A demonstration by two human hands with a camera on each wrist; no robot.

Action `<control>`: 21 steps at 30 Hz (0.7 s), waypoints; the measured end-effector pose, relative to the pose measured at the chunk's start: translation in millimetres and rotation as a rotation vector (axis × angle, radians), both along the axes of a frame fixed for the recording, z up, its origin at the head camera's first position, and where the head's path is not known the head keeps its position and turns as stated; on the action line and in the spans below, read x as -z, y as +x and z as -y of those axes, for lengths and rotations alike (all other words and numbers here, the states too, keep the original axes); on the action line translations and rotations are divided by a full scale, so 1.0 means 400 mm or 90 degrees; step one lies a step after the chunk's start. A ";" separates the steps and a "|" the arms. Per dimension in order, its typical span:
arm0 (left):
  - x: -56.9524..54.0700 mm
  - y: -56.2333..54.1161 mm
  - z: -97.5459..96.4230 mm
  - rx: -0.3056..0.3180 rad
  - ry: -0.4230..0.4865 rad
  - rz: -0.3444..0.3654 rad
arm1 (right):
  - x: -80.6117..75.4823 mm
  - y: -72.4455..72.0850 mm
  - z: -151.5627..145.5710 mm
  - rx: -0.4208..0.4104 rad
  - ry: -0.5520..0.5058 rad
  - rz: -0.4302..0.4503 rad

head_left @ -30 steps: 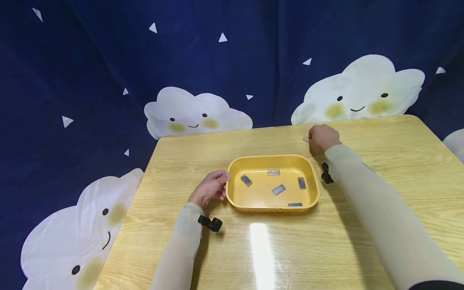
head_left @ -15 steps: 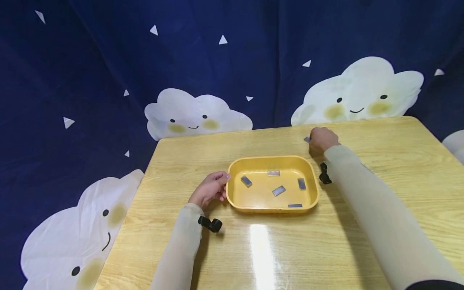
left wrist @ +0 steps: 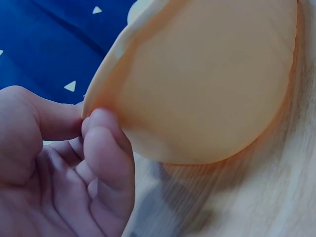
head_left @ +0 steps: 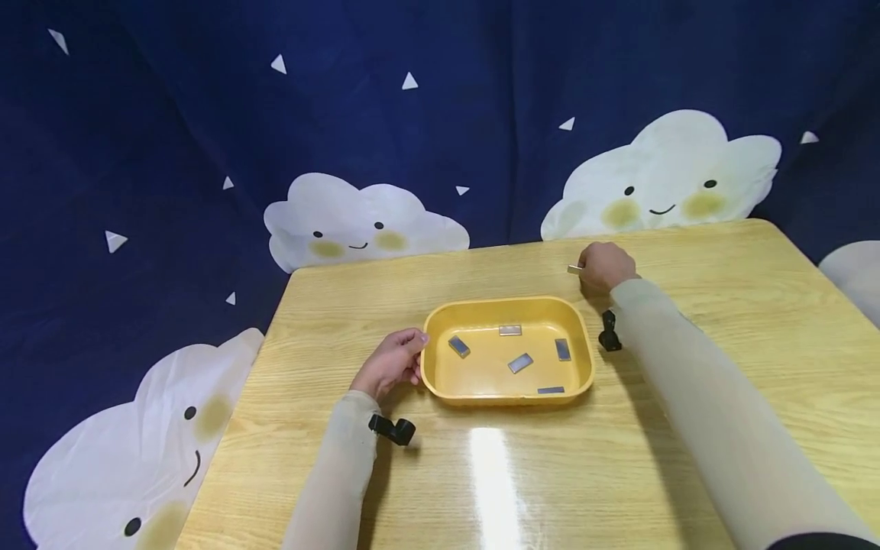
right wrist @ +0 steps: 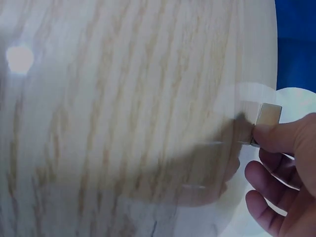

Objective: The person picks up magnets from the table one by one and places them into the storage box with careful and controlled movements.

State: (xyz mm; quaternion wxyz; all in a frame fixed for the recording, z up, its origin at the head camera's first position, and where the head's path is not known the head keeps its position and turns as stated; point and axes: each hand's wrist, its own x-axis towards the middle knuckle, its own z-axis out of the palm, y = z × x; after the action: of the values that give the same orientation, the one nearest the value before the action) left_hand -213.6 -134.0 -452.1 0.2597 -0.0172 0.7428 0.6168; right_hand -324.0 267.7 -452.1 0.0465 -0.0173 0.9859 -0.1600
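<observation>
My left hand [head_left: 392, 360] pinches the left rim of a yellow plastic tray [head_left: 481, 380]. In the left wrist view the thumb and fingers [left wrist: 106, 155] meet at the rim. Several small rectangular silver-grey metal blocks lie apart inside the tray, one block [head_left: 520, 363] near its middle and another block [head_left: 458, 347] towards the left. Beyond the tray's far right corner, my right hand [head_left: 606, 266] holds a similar metal block [right wrist: 269, 116] between thumb and finger. Its other fingers are curled loosely below, and the block is close to the tabletop; whether it touches is unclear.
Both hands work over a light wooden table [head_left: 330, 305] with a glossy reflection at the front. Behind it hangs a dark blue curtain [head_left: 385, 122] with white clouds. Black wrist devices sit on both sleeves.
The block in my right hand has turned, showing its narrow edge to the head view. The head view has shifted slightly. My left hand keeps its hold on the tray rim.
</observation>
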 end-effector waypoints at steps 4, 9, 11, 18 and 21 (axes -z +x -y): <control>0.002 -0.001 0.003 -0.009 0.001 0.000 | -0.005 0.002 0.000 -0.009 -0.008 0.002; 0.004 0.000 0.001 -0.017 0.005 -0.001 | -0.007 0.005 -0.013 -0.023 -0.019 -0.013; 0.004 0.000 0.002 -0.018 0.007 0.000 | -0.011 0.003 -0.016 -0.026 -0.019 -0.021; 0.005 -0.004 0.001 -0.016 0.008 0.002 | -0.025 0.009 -0.019 -0.035 -0.018 -0.039; 0.008 -0.004 0.000 -0.017 0.008 0.004 | -0.031 0.013 -0.016 -0.046 -0.024 -0.046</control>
State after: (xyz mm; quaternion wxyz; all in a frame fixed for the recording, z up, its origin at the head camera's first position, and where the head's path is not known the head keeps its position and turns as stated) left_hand -215.4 -133.8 -455.1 0.2540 -0.0277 0.7378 0.6247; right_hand -318.8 274.3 -439.8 0.0164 -0.0594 0.9825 -0.1758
